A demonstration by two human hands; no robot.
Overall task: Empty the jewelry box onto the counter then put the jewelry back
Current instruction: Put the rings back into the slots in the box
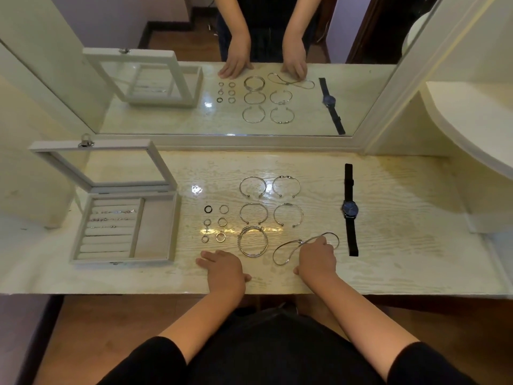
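Counter point(402, 245) front edge: left hand point(222, 266) flat, empty; right hand point(316, 258) fingertips on necklace point(288, 250).

Behind the counter I see a wall mirror point(277, 37) (reflecting the surface below), and a white curved shelf point(472, 126) at right.

Open jewelry box point(122, 226) left of rings point(215, 223), bangles point(270, 202), watch point(350, 209) on counter point(402, 232)

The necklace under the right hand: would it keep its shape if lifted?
Probably not. The necklace lies in a loose, uneven loop on the counter, so it likely droops and swings. It looks thin, probably light, and might slip through the right hand.
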